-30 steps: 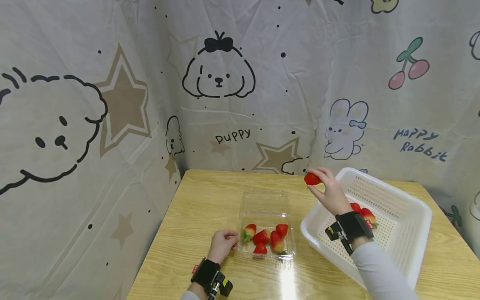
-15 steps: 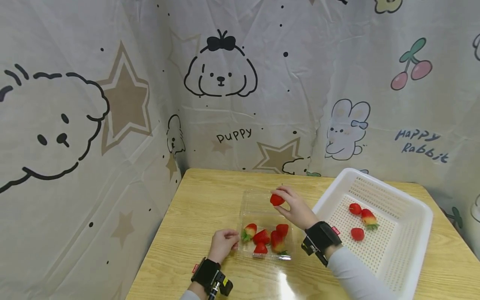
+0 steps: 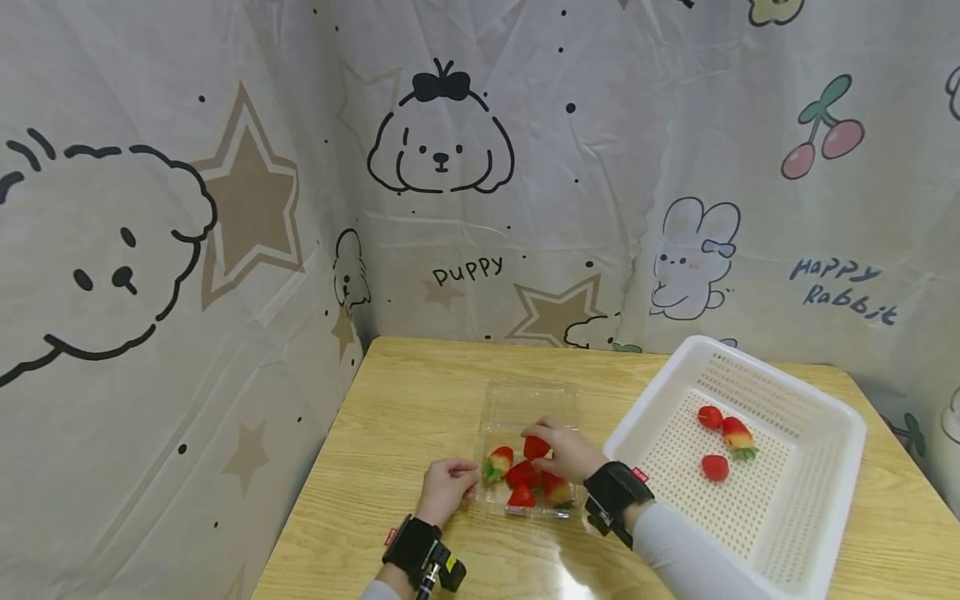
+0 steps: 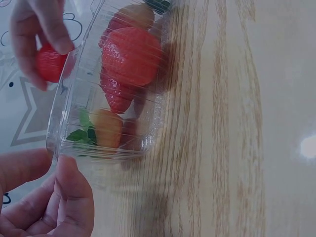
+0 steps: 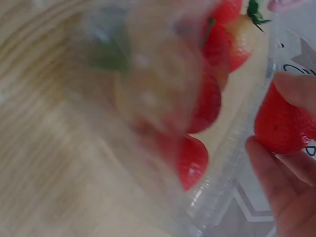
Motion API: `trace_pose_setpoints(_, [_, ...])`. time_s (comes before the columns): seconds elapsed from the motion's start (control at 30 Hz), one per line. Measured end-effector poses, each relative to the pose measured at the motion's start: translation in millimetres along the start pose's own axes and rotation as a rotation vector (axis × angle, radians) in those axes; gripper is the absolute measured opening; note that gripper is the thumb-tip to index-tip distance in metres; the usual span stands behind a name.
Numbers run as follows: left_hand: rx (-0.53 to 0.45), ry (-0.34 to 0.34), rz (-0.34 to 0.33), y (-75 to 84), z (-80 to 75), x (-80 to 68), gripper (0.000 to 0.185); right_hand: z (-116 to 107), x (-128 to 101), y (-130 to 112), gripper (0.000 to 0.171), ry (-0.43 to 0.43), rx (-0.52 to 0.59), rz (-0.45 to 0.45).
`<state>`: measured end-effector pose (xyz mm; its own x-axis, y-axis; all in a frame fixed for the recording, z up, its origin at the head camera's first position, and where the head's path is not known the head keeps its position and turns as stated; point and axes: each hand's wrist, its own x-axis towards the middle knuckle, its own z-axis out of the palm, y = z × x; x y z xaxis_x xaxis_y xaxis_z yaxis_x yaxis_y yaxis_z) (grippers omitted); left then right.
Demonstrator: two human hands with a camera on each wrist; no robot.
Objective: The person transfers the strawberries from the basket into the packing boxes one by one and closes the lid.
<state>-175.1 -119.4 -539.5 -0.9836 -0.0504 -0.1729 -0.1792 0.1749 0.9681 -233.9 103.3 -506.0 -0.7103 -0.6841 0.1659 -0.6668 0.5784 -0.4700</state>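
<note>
The right hand (image 3: 567, 451) holds a red strawberry (image 5: 282, 121) between thumb and fingers, over the back of a clear plastic clamshell box (image 3: 491, 505). Inside the box lie several strawberries, among them one with green leaves (image 3: 498, 463) at the left side. At the box's left edge, the left hand (image 3: 448, 486) pinches the rim corner with thumb (image 4: 71, 173) and forefinger. In the left wrist view the held strawberry shows just beyond the rim. The hand hides part of the strawberries at the box's right in the head view.
A white perforated basket (image 3: 840, 467) stands to the right on the wooden table (image 3: 405, 392), with 3 strawberries inside. The box's lid (image 3: 531, 402) lies folded back behind it. A patterned curtain (image 3: 465, 225) hangs behind the table.
The right hand has carried the strawberry left from above the basket, then down over the box. The left hand has stayed at the box's edge.
</note>
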Motion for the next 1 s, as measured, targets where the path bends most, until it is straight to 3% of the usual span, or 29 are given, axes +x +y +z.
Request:
trace_pose_setpoints(0.13, [0.006,0.001,-0.008,1.6,0.2,0.1,0.02,11,-1,6,0.039,-0.054,-0.029,0.025])
trace_pose_setpoints(0.33, [0.009,-0.001,-0.022,1.6,0.1,-0.6,0.021,20,-1,14,0.038,-0.057,-0.072,0.023])
trace_pose_setpoints(0.57, [0.01,0.003,-0.025,3.2,0.8,-0.8,0.022,20,1,13,0.038,-0.078,-0.058,0.082])
trace_pose_setpoints(1.0, [0.022,0.002,-0.026,1.9,-0.2,-1.0,0.023,17,2,9,0.041,-0.117,-0.049,0.115])
